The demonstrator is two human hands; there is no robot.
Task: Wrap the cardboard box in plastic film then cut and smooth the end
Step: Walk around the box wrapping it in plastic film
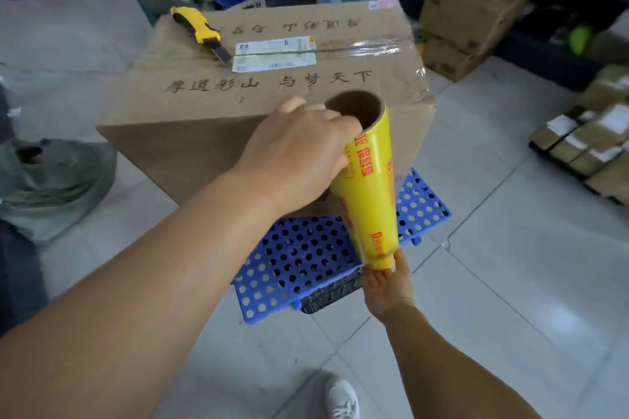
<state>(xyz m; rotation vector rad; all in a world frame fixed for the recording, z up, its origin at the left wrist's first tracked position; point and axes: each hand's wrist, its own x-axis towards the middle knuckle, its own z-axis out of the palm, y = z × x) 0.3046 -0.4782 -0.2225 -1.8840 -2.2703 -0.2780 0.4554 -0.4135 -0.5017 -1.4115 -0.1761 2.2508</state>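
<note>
A pale tiled floor (510, 282) fills the room, and on it sits one blue mat full of holes (306, 258). One big cardboard box (258, 105) stands on that mat, with a corner pointing toward the person. Shiny plastic film (381, 44) already shows over the right part of the box top and its right edge. Far back on the right is a stack of brown boxes (476, 3), and one grey-green bag (51, 180) lies on the floor at the left. One roll of film (371, 187), yellow with red writing, stands almost upright just in front of the box's near corner, and its open brown tube end is at the top. Two hands hold this one roll, one at each end. The left hand (296, 153) is curled around the top of the roll, with its fingers (343, 122) hooked over the rim and the palm pressed on the yellow side. The right hand (388, 286) is under the bottom end, cupping it, with fingertips touching the tube. One white paper label (275, 53) is stuck on the box top. One yellow knife (199, 29) lies on the far left part of the box top, touched by no hand. One white shoe (342, 398) shows at the bottom.
</note>
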